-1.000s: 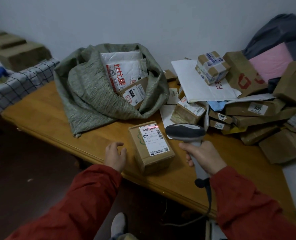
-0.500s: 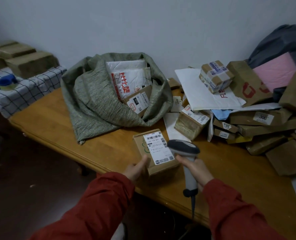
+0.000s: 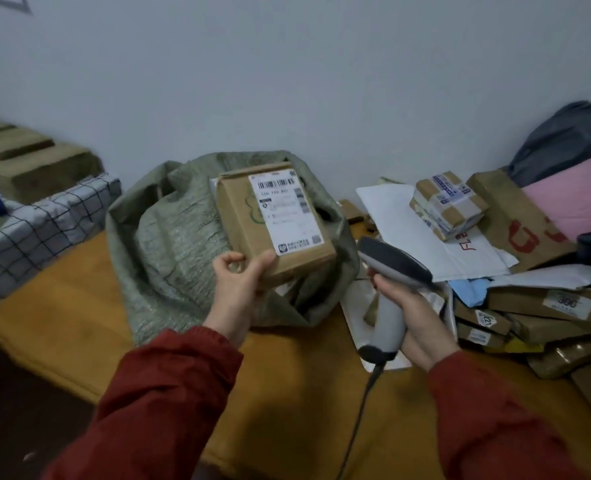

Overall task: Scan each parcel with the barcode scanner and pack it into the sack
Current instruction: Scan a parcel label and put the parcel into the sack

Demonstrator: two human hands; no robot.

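Head view: one wide frame looking down over a wooden table (image 3: 62,317) that stands against a pale wall.
Left hand (image 3: 240,278): centre of the frame, raised off the table, red sleeve (image 3: 169,393) running down to the lower left; thumb and fingers curl round the near lower corner of the parcel.
Parcel (image 3: 270,220): brown cardboard box with its white barcode label facing up, tilted, held in the air in front of the sack's mouth, not inside it.
Right hand (image 3: 411,313): right of centre, wrapped round the scanner's handle, forearm coming in from the lower right.
Barcode scanner (image 3: 394,263): grey, its dark head pointing up-left towards the parcel, just beside it but apart; its cable (image 3: 356,420) hangs to the bottom edge.
Sack (image 3: 169,244): green woven, slumped open on the table behind the left hand; the parcel hides most of its opening.
Parcel pile (image 3: 546,306): brown boxes and flat packets stacked at the right edge.
On the pile: a small taped box (image 3: 446,204) on a white mailer (image 3: 391,216), a pink mailer (image 3: 567,199) and a dark grey bag (image 3: 571,133) above.
Left edge: checked cloth (image 3: 45,216) with brown blocks (image 3: 34,168) on it.
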